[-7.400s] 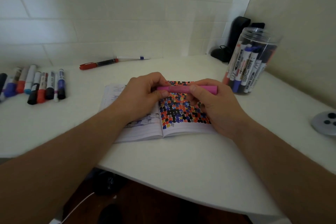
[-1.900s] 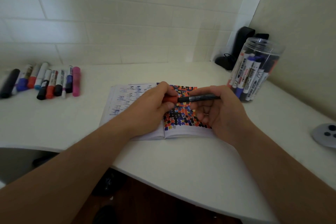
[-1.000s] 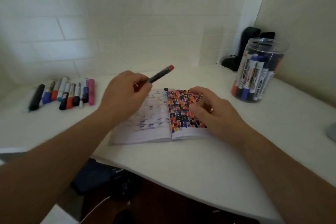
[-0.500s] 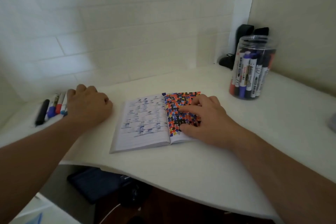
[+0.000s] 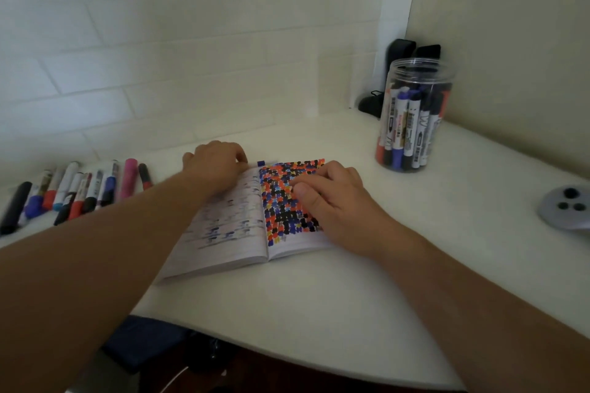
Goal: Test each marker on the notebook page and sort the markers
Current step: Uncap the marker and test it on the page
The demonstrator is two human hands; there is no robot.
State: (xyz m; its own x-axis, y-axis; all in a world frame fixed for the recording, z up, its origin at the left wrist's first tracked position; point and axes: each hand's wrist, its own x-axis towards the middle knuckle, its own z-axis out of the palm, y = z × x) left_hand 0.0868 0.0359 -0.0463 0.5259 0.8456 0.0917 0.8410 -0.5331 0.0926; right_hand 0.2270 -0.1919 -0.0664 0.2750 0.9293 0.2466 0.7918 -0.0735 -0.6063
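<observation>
An open notebook [image 5: 230, 233] lies on the white desk, its right page [image 5: 281, 198] filled with coloured marker dabs. My right hand [image 5: 335, 204] rests on that page, fingers bent, holding nothing. My left hand [image 5: 217, 166] hovers at the notebook's top left corner, fingers loosely curled and empty. A row of several markers [image 5: 79, 191] lies at the left. Beside the pink marker [image 5: 129, 180], a black marker with a red cap [image 5: 145, 176] ends the row on the right. A clear jar [image 5: 412, 118] of several more markers stands at the back right.
Black objects [image 5: 412, 51] sit in the corner behind the jar. A grey round device [image 5: 568, 207] lies at the right edge. The curved desk edge [image 5: 287, 357] runs close to me, with dark floor below. A tiled wall backs the desk.
My left hand carried the red-capped black marker to the row, left it at the right end and came back empty to the notebook. My right hand stayed on the page.
</observation>
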